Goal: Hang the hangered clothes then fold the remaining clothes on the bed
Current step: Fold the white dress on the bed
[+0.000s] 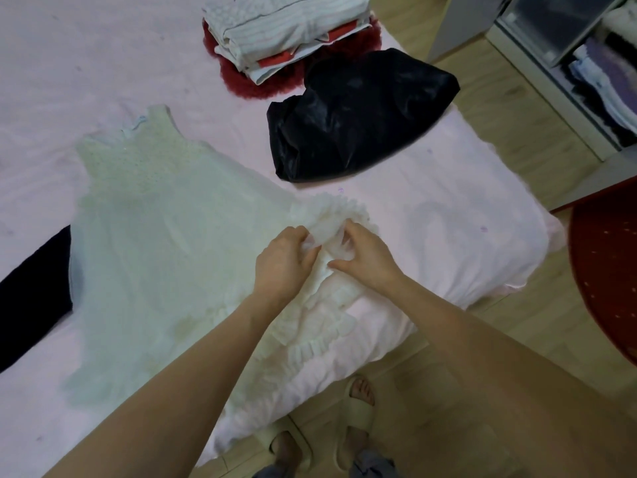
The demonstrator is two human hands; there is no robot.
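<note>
We are looking down at a pink bed (144, 56) where a white sleeveless dress (162, 236) is lying flat across the centre of the frame, bodice toward the upper left, ruffled hem toward the lower right. Our left hand (282, 260) and right hand (365, 253) are meeting at centre, fingers curled and pinching the same bunch of ruffled hem. A glossy black garment (355, 115) is lying crumpled above them, a stack of folded clothes (286, 39) is sitting at top centre, and dark fabric (31, 294) is trailing in at the left edge.
</note>
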